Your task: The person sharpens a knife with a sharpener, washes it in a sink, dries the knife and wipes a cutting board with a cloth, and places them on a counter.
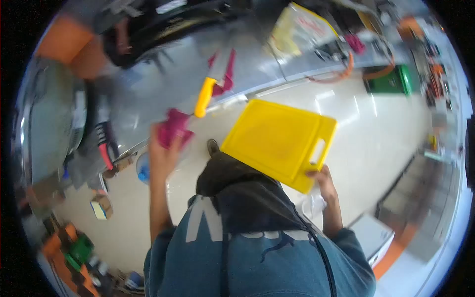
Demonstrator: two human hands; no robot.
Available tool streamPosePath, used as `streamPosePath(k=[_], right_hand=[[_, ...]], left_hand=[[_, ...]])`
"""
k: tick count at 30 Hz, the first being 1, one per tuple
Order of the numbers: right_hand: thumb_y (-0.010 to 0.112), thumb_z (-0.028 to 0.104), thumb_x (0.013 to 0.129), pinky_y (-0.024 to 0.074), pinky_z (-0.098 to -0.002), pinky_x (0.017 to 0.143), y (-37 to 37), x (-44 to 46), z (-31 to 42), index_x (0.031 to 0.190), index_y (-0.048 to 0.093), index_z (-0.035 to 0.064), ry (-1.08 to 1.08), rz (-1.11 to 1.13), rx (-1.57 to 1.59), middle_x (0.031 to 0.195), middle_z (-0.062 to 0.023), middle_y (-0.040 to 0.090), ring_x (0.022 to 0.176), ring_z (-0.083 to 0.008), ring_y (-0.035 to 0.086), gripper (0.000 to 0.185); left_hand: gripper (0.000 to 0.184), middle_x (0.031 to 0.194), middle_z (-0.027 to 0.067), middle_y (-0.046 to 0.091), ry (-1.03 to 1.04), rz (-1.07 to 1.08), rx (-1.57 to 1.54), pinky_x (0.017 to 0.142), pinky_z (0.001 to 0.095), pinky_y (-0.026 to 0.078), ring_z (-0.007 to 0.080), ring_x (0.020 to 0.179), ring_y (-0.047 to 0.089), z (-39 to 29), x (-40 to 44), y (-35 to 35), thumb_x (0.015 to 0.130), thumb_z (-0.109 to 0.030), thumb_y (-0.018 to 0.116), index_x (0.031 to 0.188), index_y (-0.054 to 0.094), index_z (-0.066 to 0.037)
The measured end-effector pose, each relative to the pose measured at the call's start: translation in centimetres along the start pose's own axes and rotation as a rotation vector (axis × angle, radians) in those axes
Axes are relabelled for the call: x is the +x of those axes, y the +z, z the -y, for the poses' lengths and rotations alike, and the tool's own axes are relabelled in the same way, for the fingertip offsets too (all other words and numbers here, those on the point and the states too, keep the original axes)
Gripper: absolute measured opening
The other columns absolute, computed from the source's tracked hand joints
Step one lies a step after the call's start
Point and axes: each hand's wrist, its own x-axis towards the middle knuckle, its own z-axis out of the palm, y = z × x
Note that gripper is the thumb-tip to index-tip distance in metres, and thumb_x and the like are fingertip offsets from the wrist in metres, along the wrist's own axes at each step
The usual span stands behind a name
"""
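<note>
My left hand (166, 154) is closed around a crumpled magenta cloth (174, 127) beside the edge of the metal table. Just beyond it lies a knife with a yellow handle (204, 97), the handle reaching over the table's edge. Another piece of magenta cloth (227, 79) lies next to the blade. With my right hand (325, 182) I grip a yellow cutting board (272, 138) by the corner near its handle slot, tilted over the floor. Whitish, see-through plastic (312, 204) hangs below that hand; whether my fingers hold it too, I cannot tell.
On the metal table (148, 94) lie a tool with a black and red handle (105, 148) and a yellow-white bag (302, 32). A green bin (391, 80) stands at the far right. A white box (372, 237) is behind my right arm; a small carton (101, 207) sits at left.
</note>
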Motion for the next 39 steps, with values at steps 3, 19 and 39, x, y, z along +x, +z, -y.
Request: streamPosePath(k=[3,19,39], right_hand=[[0.060,0.012,0.078,0.0500,-0.0293,0.075,3.6,-1.5,-1.3,0.103,0.064,-0.0065,0.032,-0.012,0.109,0.091,-0.0109,0.067,0.080,-0.0184,0.063,0.031],[0.059,0.014,0.080,0.0498,-0.0306,0.075,7.6,-9.7,-3.6,0.102,0.063,-0.0082,-0.038,-0.274,0.193,0.090,-0.0133,0.067,0.080,-0.0207,0.063,0.032],[0.058,0.013,0.081,0.0505,-0.0296,0.077,5.2,-9.6,-6.1,0.106,0.061,-0.0075,-0.062,-0.392,0.338,0.095,-0.0130,0.067,0.083,-0.0201,0.064,0.032]], left_hand=[[0.047,0.120,0.0233,0.054,0.121,0.685,0.063,0.094,0.0423,0.045,0.0350,0.110,0.056,-1.3,-5.8,9.2,0.092,-0.020,0.061,0.129,0.040,-0.001],[0.035,0.124,0.0128,0.052,1.117,0.982,-0.084,0.107,0.0444,0.032,0.0374,0.126,0.043,-0.3,-9.0,21.8,0.084,-0.004,0.056,0.119,0.055,-0.011],[0.037,0.125,0.0087,0.057,0.819,1.291,-0.208,0.106,0.0403,0.035,0.0266,0.120,0.050,-2.2,-12.1,24.5,0.089,-0.008,0.060,0.126,0.060,-0.010]])
